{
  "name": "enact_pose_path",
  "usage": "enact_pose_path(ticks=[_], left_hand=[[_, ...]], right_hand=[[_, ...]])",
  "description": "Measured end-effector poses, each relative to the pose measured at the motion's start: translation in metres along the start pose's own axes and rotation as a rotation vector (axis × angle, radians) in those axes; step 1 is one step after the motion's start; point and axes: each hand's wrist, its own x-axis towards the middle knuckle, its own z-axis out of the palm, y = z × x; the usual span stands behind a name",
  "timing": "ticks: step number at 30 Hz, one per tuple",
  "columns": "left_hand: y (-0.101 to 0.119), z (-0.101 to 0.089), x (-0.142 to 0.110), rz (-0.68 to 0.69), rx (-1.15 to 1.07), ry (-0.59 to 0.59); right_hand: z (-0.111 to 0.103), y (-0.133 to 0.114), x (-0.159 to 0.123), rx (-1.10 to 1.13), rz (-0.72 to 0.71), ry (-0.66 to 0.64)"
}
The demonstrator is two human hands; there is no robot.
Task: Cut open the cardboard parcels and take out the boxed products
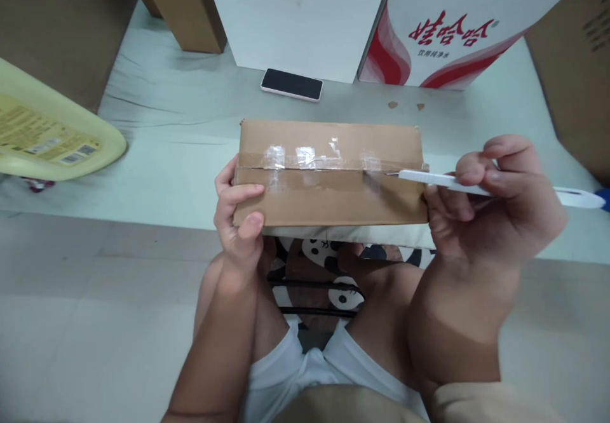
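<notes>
- White shorts point(271, 372) and bare thighs lie nearest, with panda-print cloth point(319, 251) showing between the knees.
- The left grip point(238, 229) is closed around the left end of a brown box point(333, 201), thumb and a finger pressed on its top face.
- The right grip point(505, 207) is closed on a slim white knife point(438, 180), its lower fingers close against the box's right end.
- The box is level, held at the near edge of the pale green surface point(171, 156) (whether its underside rests there, I cannot tell).
- Shiny clear tape point(305, 156) crosses the box's long seam; the knife's thin tip points left along the seam's right part.
- A yellow bottle point(57, 124) leans in at the far left.
- Two brown scraps point(393, 104) lie beyond the box.
- A phone point(291, 84), dark screen up, lies just before a tall white carton point(295, 16).
- A red-and-white carton point(438, 35) stands to its right, a small brown carton point(193, 10) to its left.
</notes>
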Motion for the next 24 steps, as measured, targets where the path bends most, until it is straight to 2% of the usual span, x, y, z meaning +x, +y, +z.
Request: enact_pose_path(ticks=[4, 9, 16, 19, 24], left_hand=[[0.0, 0.001, 0.001, -0.007, 0.012, 0.002], [0.0, 0.003, 0.002, 0.007, 0.018, 0.013], [-0.004, 0.004, 0.003, -0.004, 0.01, 0.042], [-0.003, 0.007, 0.006, -0.007, -0.022, 0.047], [0.001, 0.009, 0.01, 0.0, 0.002, 0.067]], right_hand=[[-0.008, 0.004, 0.006, -0.016, 0.045, -0.017], [-0.023, 0.013, 0.017, -0.221, 0.057, -0.079], [-0.013, 0.018, 0.019, -0.253, -0.053, -0.084], [-0.013, 0.015, 0.019, -0.204, -0.029, -0.078], [-0.02, 0.011, 0.02, -0.25, 0.041, -0.145]])
